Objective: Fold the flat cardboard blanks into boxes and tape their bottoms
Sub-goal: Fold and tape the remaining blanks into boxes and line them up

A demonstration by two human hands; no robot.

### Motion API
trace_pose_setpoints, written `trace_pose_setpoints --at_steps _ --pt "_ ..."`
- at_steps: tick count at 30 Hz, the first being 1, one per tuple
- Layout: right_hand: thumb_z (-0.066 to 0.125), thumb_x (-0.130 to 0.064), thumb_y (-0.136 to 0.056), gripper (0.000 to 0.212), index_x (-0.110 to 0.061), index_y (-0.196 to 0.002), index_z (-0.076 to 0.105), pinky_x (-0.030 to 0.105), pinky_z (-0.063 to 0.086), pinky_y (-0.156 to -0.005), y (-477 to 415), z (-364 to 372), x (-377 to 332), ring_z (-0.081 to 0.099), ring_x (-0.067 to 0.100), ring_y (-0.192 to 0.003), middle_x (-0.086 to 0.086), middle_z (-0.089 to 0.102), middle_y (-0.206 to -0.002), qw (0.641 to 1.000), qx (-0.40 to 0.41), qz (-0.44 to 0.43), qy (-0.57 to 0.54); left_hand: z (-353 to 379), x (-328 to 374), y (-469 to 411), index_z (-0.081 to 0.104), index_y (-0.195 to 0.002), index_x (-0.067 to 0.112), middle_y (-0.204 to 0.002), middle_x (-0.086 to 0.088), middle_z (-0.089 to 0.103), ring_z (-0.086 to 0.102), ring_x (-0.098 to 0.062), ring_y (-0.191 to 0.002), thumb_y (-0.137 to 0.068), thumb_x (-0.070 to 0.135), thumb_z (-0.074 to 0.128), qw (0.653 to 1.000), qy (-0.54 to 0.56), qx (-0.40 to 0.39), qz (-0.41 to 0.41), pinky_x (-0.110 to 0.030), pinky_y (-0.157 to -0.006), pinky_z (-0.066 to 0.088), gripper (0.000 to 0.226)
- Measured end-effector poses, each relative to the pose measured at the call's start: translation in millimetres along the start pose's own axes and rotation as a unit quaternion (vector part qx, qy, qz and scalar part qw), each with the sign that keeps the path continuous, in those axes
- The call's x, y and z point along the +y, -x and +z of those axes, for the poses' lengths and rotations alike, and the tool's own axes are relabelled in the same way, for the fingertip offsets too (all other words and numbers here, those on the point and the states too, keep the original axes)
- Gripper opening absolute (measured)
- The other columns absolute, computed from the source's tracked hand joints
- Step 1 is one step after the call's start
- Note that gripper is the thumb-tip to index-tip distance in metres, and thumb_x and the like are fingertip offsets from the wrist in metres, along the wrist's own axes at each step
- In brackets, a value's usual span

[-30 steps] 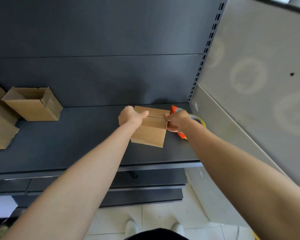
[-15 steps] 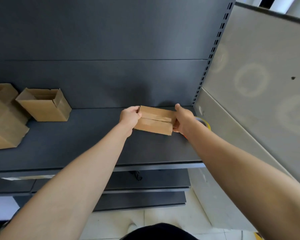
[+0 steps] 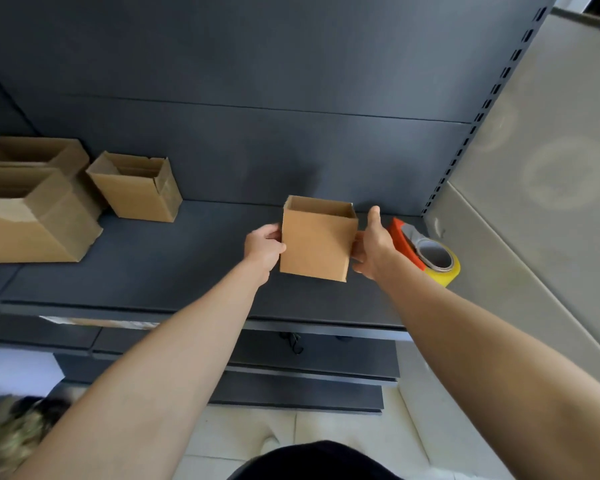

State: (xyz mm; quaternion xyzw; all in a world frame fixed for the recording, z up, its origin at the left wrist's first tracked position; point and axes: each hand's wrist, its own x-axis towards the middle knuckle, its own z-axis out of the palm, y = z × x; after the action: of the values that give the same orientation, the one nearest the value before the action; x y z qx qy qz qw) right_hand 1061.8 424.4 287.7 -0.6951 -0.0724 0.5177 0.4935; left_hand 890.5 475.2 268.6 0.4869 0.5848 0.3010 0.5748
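A small brown cardboard box point(image 3: 315, 243) stands upright with its open top facing up, held just above the dark shelf point(image 3: 174, 271). My left hand point(image 3: 263, 249) grips its left side and my right hand point(image 3: 371, 244) grips its right side, thumb pointing up. An orange tape dispenser with a yellow tape roll point(image 3: 430, 252) lies on the shelf just right of my right hand.
Three folded open boxes stand at the shelf's left: a small one point(image 3: 136, 187), a large one point(image 3: 32, 216) and another behind it point(image 3: 32, 152). A grey panel point(image 3: 534, 168) closes the right side. Lower shelves and a tiled floor lie below.
The box has been turned from bottom-up to open-top-up between both hands. My right hand has let go of the tape dispenser, which now lies on the shelf.
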Motion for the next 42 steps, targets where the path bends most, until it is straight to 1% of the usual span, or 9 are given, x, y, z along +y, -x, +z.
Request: trace_pose_setpoints --at_steps 3,7,11,16,20,27,33,37,42 --pt "0.032 -0.066 -0.092 0.07 -0.013 -0.137 0.043 0.044 0.033 -0.106 3 10 7 0.05 0.027 -0.124 0.004 0.052 -0.135 1.0 0.001 0.017 -0.002 -10 -6 -9 0.062 -0.094 0.016 -0.089 0.003 0.062 0.056 -0.019 -0.095 -0.086 -0.008 0.04 0.998 0.026 0.034 -0.039 -0.033 -0.09 0.045 0.033" --pt "0.031 -0.062 -0.095 0.064 -0.008 -0.124 0.052 0.038 0.036 -0.1 4 36 13 0.057 0.022 -0.105 0.007 0.061 -0.12 0.999 -0.047 0.018 0.013 -30 -13 -22 0.052 -0.074 0.015 -0.081 -0.006 0.056 0.05 -0.018 -0.078 -0.09 0.008 0.04 0.99 0.103 0.081 -0.057 -0.029 -0.07 0.039 0.021" --pt "0.031 -0.055 -0.098 0.059 -0.004 -0.115 0.056 0.03 0.045 -0.075 9 81 13 0.059 0.017 -0.079 0.004 0.063 -0.091 0.993 -0.097 0.007 0.061 -65 -8 -30 0.056 -0.091 0.011 -0.074 0.001 0.048 0.046 -0.015 -0.073 -0.096 0.013 0.041 0.973 0.144 0.165 -0.069 -0.028 -0.069 0.039 0.016" --pt "0.033 -0.055 -0.098 0.056 -0.006 -0.11 0.059 0.031 0.046 -0.077 13 150 15 0.063 0.021 -0.092 0.009 0.066 -0.114 0.981 -0.16 0.01 0.108 -125 -12 -43 0.058 -0.087 0.011 -0.085 -0.002 0.058 0.054 -0.023 -0.091 -0.098 0.022 0.044 0.931 0.233 0.268 -0.087 -0.037 -0.092 0.046 0.02" --pt "0.038 -0.056 -0.096 0.058 -0.007 -0.122 0.057 0.033 0.046 -0.083 19 206 20 0.062 0.021 -0.097 0.008 0.064 -0.118 0.968 -0.203 0.015 0.146 -175 -17 -47 0.061 -0.113 0.006 -0.113 -0.011 0.062 0.058 -0.028 -0.107 -0.098 0.021 0.044 0.9 0.247 0.348 -0.093 -0.041 -0.097 0.047 0.027" --pt "0.037 -0.053 -0.098 0.058 -0.005 -0.126 0.054 0.035 0.047 -0.09 29 282 30 0.055 0.03 -0.121 0.015 0.055 -0.134 0.947 -0.271 0.026 0.17 -247 -19 -57 0.06 -0.117 0.009 -0.118 -0.011 0.06 0.055 -0.026 -0.102 -0.098 0.024 0.045 0.879 0.277 0.377 -0.088 -0.041 -0.1 0.046 0.028" --pt "0.04 -0.051 -0.098 0.044 -0.012 -0.088 0.059 0.037 0.046 -0.096 23 318 33 0.056 0.027 -0.117 0.01 0.06 -0.125 0.948 -0.27 0.031 0.167 -281 -21 -78 0.059 -0.111 0.016 -0.117 -0.008 0.06 0.056 -0.026 -0.111 -0.096 0.025 0.049 0.902 0.261 0.334 -0.081 -0.043 -0.103 0.044 0.02" --pt "0.042 -0.052 -0.096 0.058 -0.007 -0.131 0.052 0.038 0.044 -0.097 18 327 34 0.055 0.024 -0.119 0.006 0.056 -0.134 0.946 -0.282 0.032 0.153 -290 -22 -85 0.057 -0.094 0.022 -0.112 -0.005 0.059 0.055 -0.025 -0.113 -0.095 0.021 0.05 0.909 0.255 0.323 -0.073 -0.043 -0.105 0.041 0.007" --pt "0.041 -0.049 -0.098 0.062 -0.007 -0.143 0.039 0.039 0.04 -0.105 23 320 33 0.046 0.025 -0.131 0.007 0.046 -0.145 0.938 -0.302 0.019 0.166 -289 -19 -76 0.057 -0.118 0.013 -0.119 -0.005 0.057 0.052 -0.024 -0.117 -0.096 0.02 0.049 0.914 0.228 0.329 -0.059 -0.035 -0.104 0.039 0.025"
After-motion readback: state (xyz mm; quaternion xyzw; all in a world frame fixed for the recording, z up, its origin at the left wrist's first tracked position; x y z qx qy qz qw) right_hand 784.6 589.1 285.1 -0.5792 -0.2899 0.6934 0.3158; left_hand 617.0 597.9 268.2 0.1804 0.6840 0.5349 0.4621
